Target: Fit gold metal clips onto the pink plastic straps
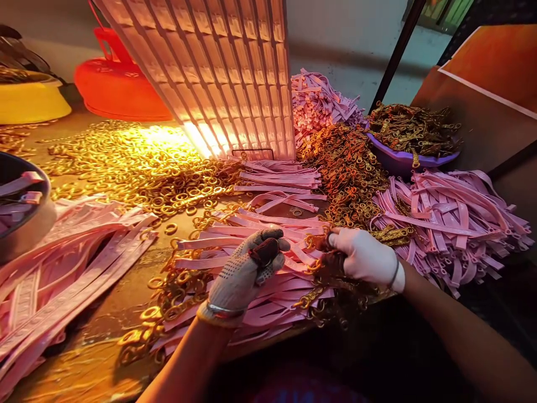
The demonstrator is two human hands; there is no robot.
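Note:
Both my hands wear white gloves and hover over a pile of pink straps [268, 240] at the table's front edge. My left hand [245, 271] is curled closed, its fingertips pinched together above the straps; what it holds is too small to name. My right hand [363, 256] is closed on a cluster of gold rings and clasps [325, 268] next to the strap ends. Loose gold rings [138, 168] spread across the table to the left under a bright lamp.
A ribbed lamp panel [226, 73] stands at the back centre. More pink straps lie at left [62, 263], right [457, 218] and back [319, 101]. A purple bowl [398, 159] holds brass clasps. A red lid [117, 84], yellow bowl [29, 101] and dark bowl [20, 212] sit left.

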